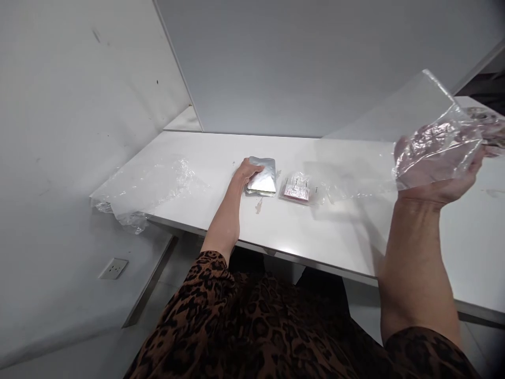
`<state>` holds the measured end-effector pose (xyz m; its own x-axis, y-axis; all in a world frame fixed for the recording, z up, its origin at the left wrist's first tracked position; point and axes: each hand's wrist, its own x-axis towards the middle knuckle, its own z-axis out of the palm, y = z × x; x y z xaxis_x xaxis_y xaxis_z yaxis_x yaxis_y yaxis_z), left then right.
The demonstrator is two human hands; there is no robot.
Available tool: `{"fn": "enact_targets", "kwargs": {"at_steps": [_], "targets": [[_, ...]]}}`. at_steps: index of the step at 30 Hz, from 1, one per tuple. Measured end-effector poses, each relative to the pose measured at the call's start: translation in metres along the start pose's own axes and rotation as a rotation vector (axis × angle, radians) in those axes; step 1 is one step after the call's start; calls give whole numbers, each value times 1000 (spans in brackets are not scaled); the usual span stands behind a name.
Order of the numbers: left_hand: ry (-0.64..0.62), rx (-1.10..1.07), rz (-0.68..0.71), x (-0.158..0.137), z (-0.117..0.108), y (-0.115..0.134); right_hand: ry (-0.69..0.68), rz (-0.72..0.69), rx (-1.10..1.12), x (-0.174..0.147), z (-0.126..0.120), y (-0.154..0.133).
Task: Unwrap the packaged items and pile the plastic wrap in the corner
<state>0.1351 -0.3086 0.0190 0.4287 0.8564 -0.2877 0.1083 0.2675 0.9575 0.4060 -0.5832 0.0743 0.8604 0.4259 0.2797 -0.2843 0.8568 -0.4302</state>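
Observation:
My left hand (248, 169) grips a small stack of silver foil pouches (263, 176) on the white table, its thumb lying on top and the other fingers mostly hidden at the stack's left side. On the right, my right hand (437, 158) is raised above the table, holding a large clear plastic bag (422, 105). The film covers its palm and stretches out to the left; thumb and fingers are curved, partly blurred behind the plastic. Just right of the pouches lies a clear plastic packet (298, 190) with a pink-and-white printed item inside.
Crumpled clear plastic (158, 184) lies at the left end of the white table (221, 210), hanging over its front edge. A grey panel (315, 63) stands behind the table, and a wall (79, 105) closes off the left. More packaged items (489, 129) sit at the far right.

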Motion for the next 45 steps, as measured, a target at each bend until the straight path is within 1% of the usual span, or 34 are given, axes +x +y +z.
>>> {"fn": "enact_targets", "kwargs": {"at_steps": [2, 4, 6, 7, 8, 9, 10, 11, 12, 14, 15, 17, 19, 20, 22, 24, 26, 27, 29, 31, 33, 35, 37, 39, 41, 43, 45], "targets": [[-43, 109, 14, -6, 5, 1, -19, 11, -25, -2, 2, 1], [-27, 215, 84, -14, 11, 2, -6, 40, -15, -5, 5, 1], [78, 281, 233, -23, 17, 5, 11, 104, 83, -9, 10, 2], [135, 291, 326, -28, 21, 7, 10, 156, 160, -12, 12, 3], [166, 280, 417, -33, 25, 9, 0, 221, 234, -15, 14, 5], [160, 253, 492, -38, 28, 12, -20, 271, 284, -19, 15, 8], [122, 214, 548, -42, 32, 14, -43, 281, 292, -22, 16, 11], [60, 171, 581, -46, 35, 16, -78, 270, 242, -25, 17, 15], [-10, 128, 588, -50, 38, 18, -127, 230, 145, -29, 17, 19], [-155, 50, 546, -55, 41, 22, -255, 138, -140, -34, 18, 25], [-226, 11, 502, -57, 42, 24, -324, 129, -300, -37, 19, 28], [-372, -65, 387, -61, 41, 28, -429, 221, -589, -42, 23, 29], [-510, -124, 273, -64, 38, 33, -496, 378, -770, -48, 28, 30], [-568, -139, 224, -67, 37, 35, -524, 451, -796, -51, 30, 31], [-648, -129, 155, -74, 34, 37, -578, 548, -762, -57, 30, 34], [-679, -100, 111, -83, 32, 38, -605, 589, -712, -62, 27, 38], [-658, -128, 64, -92, 30, 40, -611, 602, -714, -62, 21, 43], [-621, -177, 39, -97, 28, 42, -609, 604, -729, -61, 19, 45], [-505, -307, 10, -106, 20, 49, -566, 584, -758, -58, 18, 47], [-358, -410, 53, -115, 5, 60, -503, 553, -782, -56, 20, 48], [-202, -455, 189, -123, -16, 74, -482, 550, -800, -55, 22, 47], [-33, -428, 416, -130, -45, 88, -498, 581, -816, -55, 24, 47], [184, -356, 634, -136, -77, 99, -507, 602, -803, -56, 25, 48], [431, -271, 763, -144, -111, 106, -512, 603, -769, -57, 24, 50], [667, -192, 817, -153, -144, 107, -526, 608, -731, -58, 21, 53], [854, -78, 818, -160, -173, 102, -545, 615, -699, -57, 19, 57], [980, 84, 696, -164, -197, 89, -562, 624, -681, -57, 16, 62]]}}
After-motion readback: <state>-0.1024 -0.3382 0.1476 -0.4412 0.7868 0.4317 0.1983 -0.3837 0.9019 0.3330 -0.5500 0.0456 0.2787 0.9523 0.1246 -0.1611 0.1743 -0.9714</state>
